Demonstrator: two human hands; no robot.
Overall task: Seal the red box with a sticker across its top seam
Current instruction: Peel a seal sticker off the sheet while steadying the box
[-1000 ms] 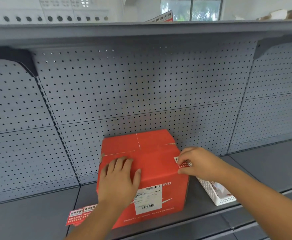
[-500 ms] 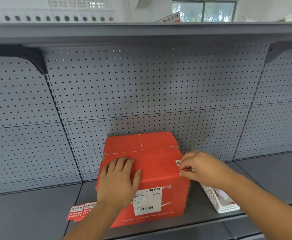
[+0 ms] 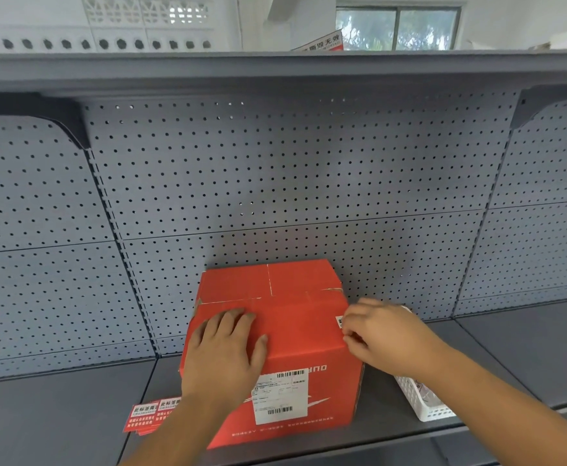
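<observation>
Since a second ago the right hand (image 3: 381, 334) has slid slightly down the box's right top edge; little else has changed. The red box (image 3: 275, 344) sits on the grey shelf (image 3: 57, 415) against the pegboard, label face toward the camera, long axis roughly left-right. Left hand (image 3: 223, 351) lies flat and open, pressing the top. Right fingers pinch the sticker (image 3: 339, 320). Best to smooth it firmly across the seam, holding the flaps flush.

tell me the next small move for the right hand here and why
Probably press and smooth the sticker down along the right top edge of the red box. The right hand has it pinched at that edge with only a white corner showing, so whether it is fully stuck cannot be told. The left hand lies flat on the near flap, bracing the box for that push.
</observation>
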